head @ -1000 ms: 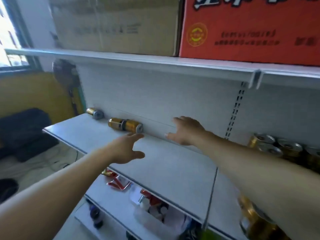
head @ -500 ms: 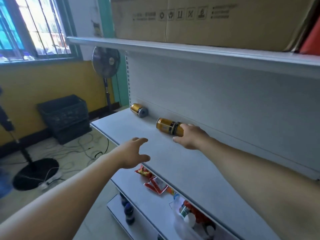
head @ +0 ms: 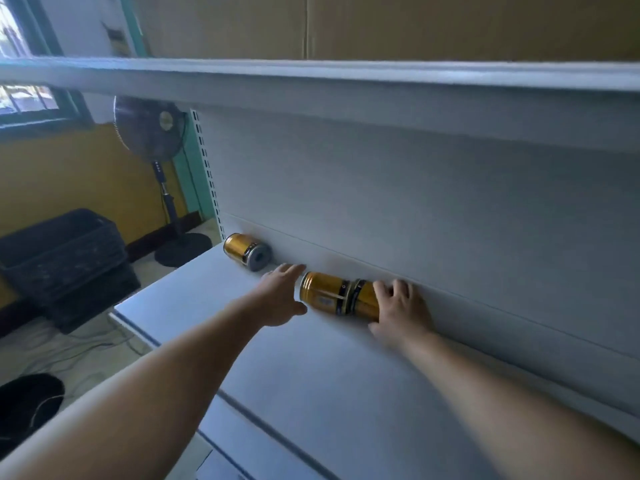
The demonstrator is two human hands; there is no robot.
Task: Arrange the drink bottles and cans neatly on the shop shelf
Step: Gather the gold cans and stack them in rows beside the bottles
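Two gold drink cans lie on their sides, end to end, against the back panel of the white shelf (head: pixel 284 382). My right hand (head: pixel 403 315) is wrapped over the right can (head: pixel 365 301), hiding its far end. Spread open, my left hand (head: pixel 280 299) has its fingertips at the left end of the left can (head: pixel 322 292). A third gold can (head: pixel 244 251) lies on its side further left, near the shelf's end, apart from both hands.
An upper shelf (head: pixel 311 77) carrying cardboard boxes (head: pixel 381 26) overhangs the work area. Left of the shelving stand a pedestal fan (head: pixel 149 129) and a black crate (head: pixel 65 258) on a floor with loose cables. A lower shelf edge shows below.
My view swung left and closer to the shelf. My right hand slid onto the right can of the pair, and my left hand reached forward to the left can's end.
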